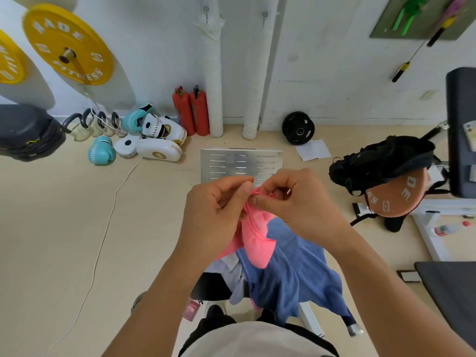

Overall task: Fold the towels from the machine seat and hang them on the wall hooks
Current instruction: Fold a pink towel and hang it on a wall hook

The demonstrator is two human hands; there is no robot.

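**Q:** So, reading from left to right, where are the hands and the towel?

**A:** Left hand [219, 204] is raised in the middle of the view, fingers curled, thumb and fingertips pinching the top edge of the pink towel [257, 238]; right hand [296, 202] is just beside it, almost touching, also pinching that same bunched edge; both hands meet at one point, neither clearly nearer

**Q:** Which way does the towel lie from them?

**A:** Straight below; its long axis runs down and toward the person, the free end pointing at the blue towel [296, 274], which is draped over the machine seat [211, 287] with a pale towel [233, 274] showing at its left; the pink lower end overlaps the blue one, though whether it touches or hangs just above I cannot tell

**Q:** And what does the next move turn on?

**A:** By my judgement, the hands must part sideways along the top edge to spread it for folding; the wall hooks [206, 11] sit high on the far wall, well apart from the hands, straight ahead; a second hook [264, 16] is to the right
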